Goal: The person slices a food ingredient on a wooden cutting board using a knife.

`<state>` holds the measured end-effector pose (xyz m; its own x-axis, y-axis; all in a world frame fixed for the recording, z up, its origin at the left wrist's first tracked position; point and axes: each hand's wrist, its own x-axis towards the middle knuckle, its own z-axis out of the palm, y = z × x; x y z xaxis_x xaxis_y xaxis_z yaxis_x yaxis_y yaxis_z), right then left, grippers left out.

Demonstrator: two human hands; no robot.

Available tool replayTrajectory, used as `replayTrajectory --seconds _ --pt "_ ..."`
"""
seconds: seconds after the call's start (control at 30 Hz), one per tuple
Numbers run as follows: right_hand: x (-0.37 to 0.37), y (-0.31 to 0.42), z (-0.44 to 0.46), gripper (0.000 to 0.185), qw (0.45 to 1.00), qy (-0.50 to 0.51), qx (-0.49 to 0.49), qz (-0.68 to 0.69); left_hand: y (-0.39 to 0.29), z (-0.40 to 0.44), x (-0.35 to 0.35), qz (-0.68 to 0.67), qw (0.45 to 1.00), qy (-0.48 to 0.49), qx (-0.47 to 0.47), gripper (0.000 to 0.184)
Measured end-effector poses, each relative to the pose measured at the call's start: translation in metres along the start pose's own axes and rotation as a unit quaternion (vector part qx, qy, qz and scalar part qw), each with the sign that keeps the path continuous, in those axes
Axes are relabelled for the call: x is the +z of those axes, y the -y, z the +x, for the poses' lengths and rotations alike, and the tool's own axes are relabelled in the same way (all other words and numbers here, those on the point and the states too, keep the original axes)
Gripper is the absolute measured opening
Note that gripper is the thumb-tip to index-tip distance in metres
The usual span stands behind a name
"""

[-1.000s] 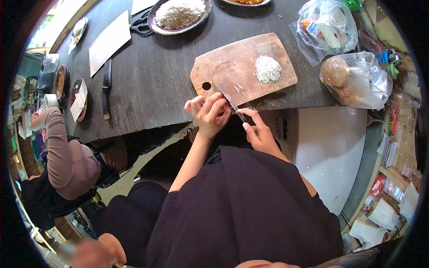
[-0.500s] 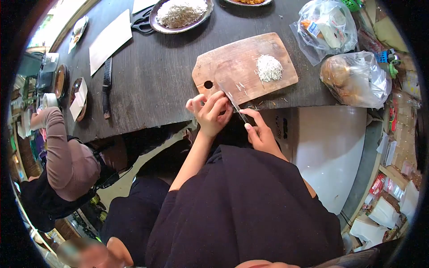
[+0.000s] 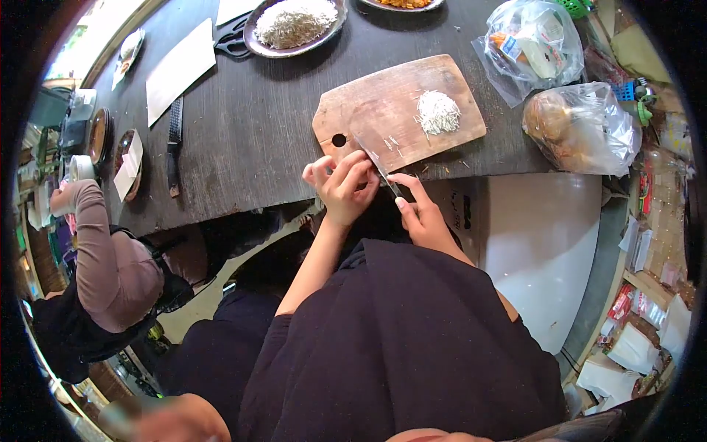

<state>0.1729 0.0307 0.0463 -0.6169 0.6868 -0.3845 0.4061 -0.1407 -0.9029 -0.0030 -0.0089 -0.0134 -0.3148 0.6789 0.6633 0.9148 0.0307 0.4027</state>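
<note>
A wooden cutting board (image 3: 379,99) lies at the front edge of the dark table, with a heap of thin white shreds (image 3: 439,113) on its right side. A few loose white slivers (image 3: 392,144) are scattered beside the knife blade. My right hand (image 3: 426,214) grips a knife (image 3: 378,163), its blade slanting up and left over the board's near edge. Close against the left of the blade, my left hand (image 3: 343,190) has its fingers curled, the thumb and index nearly meeting. Anything pinched there is too small or hidden to name.
Behind the board stand a plate of shreds (image 3: 294,23), black scissors (image 3: 232,38) and a plate of orange food (image 3: 403,4). Plastic bags (image 3: 582,129) sit at right. Another knife (image 3: 174,147) and white paper (image 3: 180,70) lie left, near another person's sleeve (image 3: 96,236).
The view has shifted slightly, so the board and plates appear a little farther left. Both hands and the knife keep almost the same pose over the board's edge.
</note>
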Motion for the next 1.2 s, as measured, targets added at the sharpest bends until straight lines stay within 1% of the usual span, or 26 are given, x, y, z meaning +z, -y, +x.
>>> replayTrajectory --seconds 0.13,0.2,0.27,0.33,0.37,0.53,0.63,0.8,0.9,1.0,1.13,1.2 --pt "-0.005 0.004 0.0 0.037 0.999 -0.002 -0.024 0.023 0.0 0.001 0.0 0.002 1.0 -0.005 0.007 0.021" --pt "-0.012 0.006 0.001 0.037 1.0 -0.022 0.0 0.012 -0.001 0.002 -0.001 -0.007 1.0 -0.007 0.004 0.021" --pt "-0.016 0.005 0.003 0.037 0.999 -0.015 0.016 0.029 -0.002 0.003 -0.001 -0.005 1.0 -0.005 0.003 0.021" --pt "-0.015 0.003 0.002 0.037 0.996 0.014 0.006 0.091 -0.002 0.003 -0.001 -0.004 1.0 -0.003 0.004 0.02" --pt "-0.015 0.006 -0.001 0.037 0.997 0.029 0.017 0.068 -0.001 0.003 -0.001 0.001 1.0 -0.005 0.006 0.019" --pt "-0.009 0.006 -0.004 0.038 0.997 0.034 0.012 0.065 0.0 0.002 -0.001 0.006 1.0 -0.007 0.004 0.017" --pt "-0.01 0.003 -0.004 0.039 0.997 0.038 0.031 0.053 0.0 0.001 0.001 0.004 1.0 -0.009 0.006 0.017" --pt "-0.003 0.0 -0.004 0.038 1.0 0.007 -0.004 0.026 -0.001 0.001 -0.002 0.012 1.0 0.01 0.001 0.019" --pt "0.0 0.0 0.002 0.038 1.0 -0.003 -0.02 0.016 0.0 0.002 -0.001 0.0 1.0 0.003 0.006 0.019" --pt "0.003 0.0 0.008 0.037 0.999 0.01 0.007 0.03 0.001 0.001 0.0 0.001 1.0 0.006 0.004 0.019" --pt "-0.003 0.003 -0.001 0.038 1.0 0.004 0.003 0.019 0.001 0.001 0.0 -0.001 1.0 0.001 0.005 0.019" --pt "-0.008 0.0 -0.005 0.038 0.999 0.01 0.004 0.04 -0.001 0.001 0.0 0.003 1.0 -0.002 0.001 0.02"
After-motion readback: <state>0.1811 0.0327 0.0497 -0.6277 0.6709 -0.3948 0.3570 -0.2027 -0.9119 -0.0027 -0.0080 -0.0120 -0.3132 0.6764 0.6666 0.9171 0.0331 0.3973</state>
